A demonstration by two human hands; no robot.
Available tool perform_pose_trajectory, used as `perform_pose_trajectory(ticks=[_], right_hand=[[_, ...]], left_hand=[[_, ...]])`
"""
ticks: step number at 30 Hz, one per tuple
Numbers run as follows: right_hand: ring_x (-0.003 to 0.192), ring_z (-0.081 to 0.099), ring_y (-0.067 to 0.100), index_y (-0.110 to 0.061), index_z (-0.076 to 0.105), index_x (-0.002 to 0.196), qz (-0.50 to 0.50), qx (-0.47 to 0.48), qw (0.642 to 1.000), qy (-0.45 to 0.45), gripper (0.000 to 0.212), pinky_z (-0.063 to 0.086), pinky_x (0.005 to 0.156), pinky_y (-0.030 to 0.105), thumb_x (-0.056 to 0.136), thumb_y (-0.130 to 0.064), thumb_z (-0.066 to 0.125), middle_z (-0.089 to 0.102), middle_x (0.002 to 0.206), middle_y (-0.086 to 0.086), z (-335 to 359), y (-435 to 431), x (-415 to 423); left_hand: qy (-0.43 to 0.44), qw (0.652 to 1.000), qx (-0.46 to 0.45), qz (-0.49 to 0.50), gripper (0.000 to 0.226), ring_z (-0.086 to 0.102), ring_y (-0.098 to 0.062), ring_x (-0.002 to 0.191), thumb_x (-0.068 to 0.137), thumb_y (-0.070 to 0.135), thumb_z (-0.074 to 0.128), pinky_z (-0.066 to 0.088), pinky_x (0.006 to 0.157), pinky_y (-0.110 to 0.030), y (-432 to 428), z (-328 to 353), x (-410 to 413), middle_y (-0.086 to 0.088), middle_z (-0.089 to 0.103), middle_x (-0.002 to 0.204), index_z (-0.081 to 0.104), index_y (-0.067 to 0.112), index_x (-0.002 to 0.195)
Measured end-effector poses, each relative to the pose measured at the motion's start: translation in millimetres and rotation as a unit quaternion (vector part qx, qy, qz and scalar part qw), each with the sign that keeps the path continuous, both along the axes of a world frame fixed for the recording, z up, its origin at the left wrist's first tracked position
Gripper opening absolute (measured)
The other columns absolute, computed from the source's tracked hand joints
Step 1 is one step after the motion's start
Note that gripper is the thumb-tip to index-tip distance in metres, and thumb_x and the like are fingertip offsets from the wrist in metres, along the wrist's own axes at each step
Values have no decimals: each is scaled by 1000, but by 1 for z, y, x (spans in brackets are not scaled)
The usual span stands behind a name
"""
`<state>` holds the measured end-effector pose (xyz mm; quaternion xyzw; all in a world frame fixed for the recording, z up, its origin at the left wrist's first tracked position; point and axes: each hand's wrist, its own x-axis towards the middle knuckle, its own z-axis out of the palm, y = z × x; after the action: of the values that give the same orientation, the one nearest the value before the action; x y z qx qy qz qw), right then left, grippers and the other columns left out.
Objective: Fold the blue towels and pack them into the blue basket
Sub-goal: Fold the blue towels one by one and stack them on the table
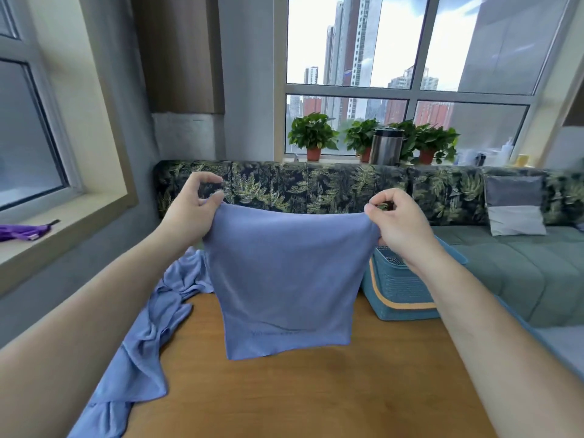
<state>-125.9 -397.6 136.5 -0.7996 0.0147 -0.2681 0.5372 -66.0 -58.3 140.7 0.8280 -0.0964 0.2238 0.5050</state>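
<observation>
My hands apart: left (192,207) and right (396,221) each pinch top corner of towel (284,279), hanging above surface (316,396). More towels (148,339) crumpled at left. Basket (401,289) at right.

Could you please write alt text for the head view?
The left hand and right hand pinch the top corners of a blue towel, holding it up over a wooden table. Crumpled towels lie left; a blue basket sits right.
</observation>
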Motion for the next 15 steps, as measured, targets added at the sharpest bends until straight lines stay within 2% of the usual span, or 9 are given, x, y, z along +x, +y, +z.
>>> perform_pose_trajectory(ticks=[2,4,5,7,9,11,13,15], right_hand=[[75,56,19,-25,66,95,0,29,1000,6,4,53,64,38,98,-23,64,64,90,2,5,-3,-3],[78,57,21,-22,70,97,40,96,994,39,6,52,61,34,98,-27,66,64,93,5,11,-7,-7],[79,58,22,-19,70,99,82,135,986,53,7,52,62,33,98,-25,67,65,92,6,13,-8,-10],[79,65,17,-13,69,106,183,205,960,55,13,53,66,27,92,-16,69,70,91,4,19,-9,-16],[82,70,14,-7,68,112,241,231,942,40,30,56,72,24,82,-4,71,74,94,4,26,-12,-20],[87,72,15,-4,69,113,241,208,947,37,33,57,77,23,81,6,69,76,97,6,29,-15,-20],[89,71,17,-6,72,107,189,166,967,37,27,58,81,26,84,8,70,76,95,7,27,-16,-13],[91,70,18,-12,75,99,111,97,988,42,21,56,86,32,83,1,76,76,98,8,18,-15,-2]], left_hand=[[83,983,-156,-49,6,40,-15,63,102,34,58,34,56,-27,-4,5,-7,1,54,78,63,31,104],[148,928,-303,-161,9,50,-15,70,101,29,60,44,64,-31,-6,12,-13,2,58,79,66,22,97],[154,908,-329,-211,8,56,-14,73,100,24,60,49,71,-31,-7,15,-17,1,63,81,66,19,98],[145,892,-345,-253,13,64,-15,83,96,10,61,51,85,-30,-6,17,-22,-2,69,91,67,14,107],[124,898,-346,-243,27,67,-18,90,91,-3,62,53,90,-31,-2,16,-21,-7,71,100,68,11,114],[85,928,-303,-200,26,65,-20,89,89,-2,67,52,85,-28,2,13,-18,-10,70,100,72,13,109],[29,979,-173,-101,15,59,-13,78,88,8,74,45,75,-17,4,10,-11,-7,68,88,74,20,98],[-19,999,-38,-17,8,48,-1,57,88,16,76,36,55,-9,1,6,-4,1,61,71,72,21,92]])
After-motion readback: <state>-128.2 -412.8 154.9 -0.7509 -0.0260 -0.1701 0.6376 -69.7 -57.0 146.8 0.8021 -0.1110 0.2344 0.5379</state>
